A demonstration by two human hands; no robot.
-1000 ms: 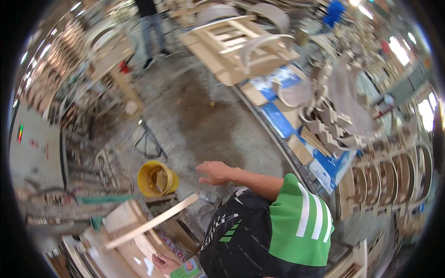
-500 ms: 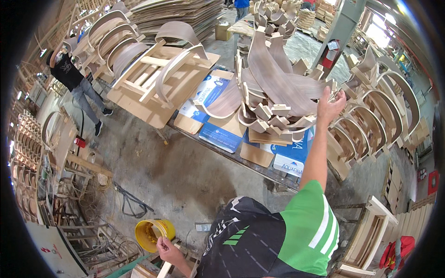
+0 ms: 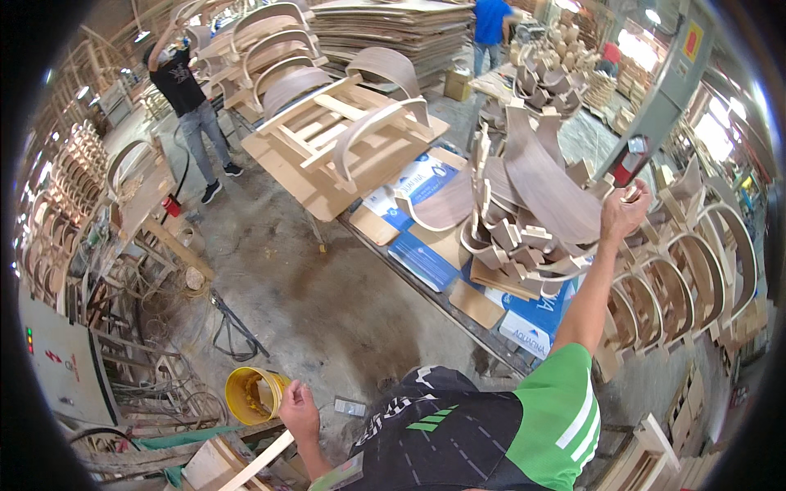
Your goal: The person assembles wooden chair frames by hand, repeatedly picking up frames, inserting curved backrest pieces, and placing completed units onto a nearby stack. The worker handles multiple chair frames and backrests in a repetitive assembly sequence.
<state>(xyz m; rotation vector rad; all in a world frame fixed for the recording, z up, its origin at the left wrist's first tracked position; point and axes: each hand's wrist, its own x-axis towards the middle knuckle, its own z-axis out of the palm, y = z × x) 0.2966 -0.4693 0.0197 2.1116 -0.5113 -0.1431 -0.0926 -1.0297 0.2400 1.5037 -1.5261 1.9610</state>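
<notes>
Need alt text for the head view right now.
A person's right hand reaches up to a heap of curved wooden parts on a workbench, while the left hand grips a wooden strip beside a yellow bucket.

Smooth bent plywood shells, rough concrete floor

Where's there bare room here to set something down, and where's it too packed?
The widest free patch is the concrete floor between the yellow bucket and the long bench. The bench is crowded: curved wood pieces piled by the right hand. Cables and scrap crowd the floor beside the left hand.
</notes>
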